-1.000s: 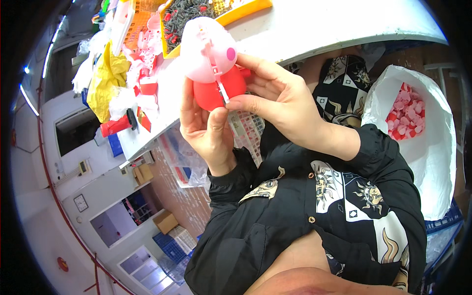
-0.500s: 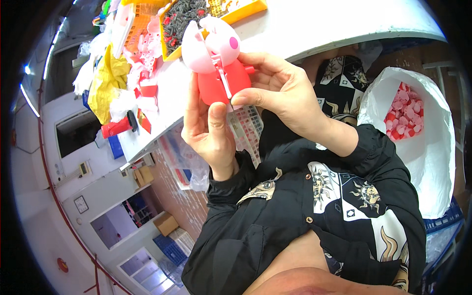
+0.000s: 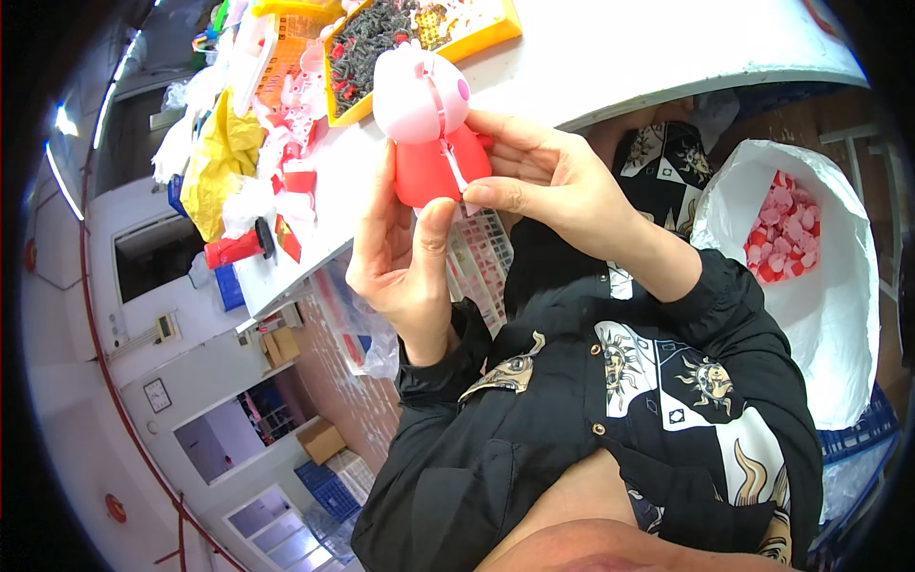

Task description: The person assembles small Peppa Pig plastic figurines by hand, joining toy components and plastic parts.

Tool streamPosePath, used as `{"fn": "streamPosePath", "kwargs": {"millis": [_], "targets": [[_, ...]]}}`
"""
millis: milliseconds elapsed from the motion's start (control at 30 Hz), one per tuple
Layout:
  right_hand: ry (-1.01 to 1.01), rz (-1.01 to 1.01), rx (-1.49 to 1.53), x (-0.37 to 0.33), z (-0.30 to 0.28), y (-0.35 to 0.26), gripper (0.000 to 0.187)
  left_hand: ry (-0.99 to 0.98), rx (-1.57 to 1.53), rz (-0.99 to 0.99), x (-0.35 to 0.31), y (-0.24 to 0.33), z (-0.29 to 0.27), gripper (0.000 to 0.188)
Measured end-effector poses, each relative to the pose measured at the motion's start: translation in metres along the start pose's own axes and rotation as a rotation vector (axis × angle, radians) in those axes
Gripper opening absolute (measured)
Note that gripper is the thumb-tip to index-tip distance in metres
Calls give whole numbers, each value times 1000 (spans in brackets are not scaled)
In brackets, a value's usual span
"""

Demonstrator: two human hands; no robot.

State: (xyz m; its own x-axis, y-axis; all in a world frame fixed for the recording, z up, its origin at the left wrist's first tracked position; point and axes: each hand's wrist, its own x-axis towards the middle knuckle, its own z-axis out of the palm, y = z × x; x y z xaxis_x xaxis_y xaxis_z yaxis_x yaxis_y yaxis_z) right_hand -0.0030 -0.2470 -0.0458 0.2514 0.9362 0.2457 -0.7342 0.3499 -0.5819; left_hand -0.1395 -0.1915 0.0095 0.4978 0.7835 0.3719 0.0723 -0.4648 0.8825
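Both my hands hold a pig-shaped plastic toy (image 3: 421, 167) with a pink head and a red body, raised near the white table's edge. A seam runs down through head and body, and the gap shows pale parts inside. My left hand (image 3: 408, 262) is closed around the toy's left side, thumb near its bottom edge. From the right, my right hand (image 3: 562, 186) grips the red body, its thumb pressed by the lower end of the seam. The fingers behind the toy are partly hidden.
On the white table (image 3: 620, 48) sits a yellow tray (image 3: 491, 33) of small dark and pale parts. Pink pieces (image 3: 295, 100), a yellow bag (image 3: 219, 172) and a red cylindrical object (image 3: 233, 250) lie left. A white sack (image 3: 839, 315) at right holds pink and red pieces.
My hands have turned the toy, so the seam faces me more and the pink snout shows less. It sits slightly lower. Both hands keep their grip.
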Motion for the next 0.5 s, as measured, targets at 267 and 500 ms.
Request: {"fn": "streamPosePath", "kwargs": {"millis": [267,500], "targets": [[16,-79,47,-2,2,5,61,35,95,50,1,0,9,49],[92,-23,-5,-2,1,6,56,11,28,3,2,0,9,53]]}}
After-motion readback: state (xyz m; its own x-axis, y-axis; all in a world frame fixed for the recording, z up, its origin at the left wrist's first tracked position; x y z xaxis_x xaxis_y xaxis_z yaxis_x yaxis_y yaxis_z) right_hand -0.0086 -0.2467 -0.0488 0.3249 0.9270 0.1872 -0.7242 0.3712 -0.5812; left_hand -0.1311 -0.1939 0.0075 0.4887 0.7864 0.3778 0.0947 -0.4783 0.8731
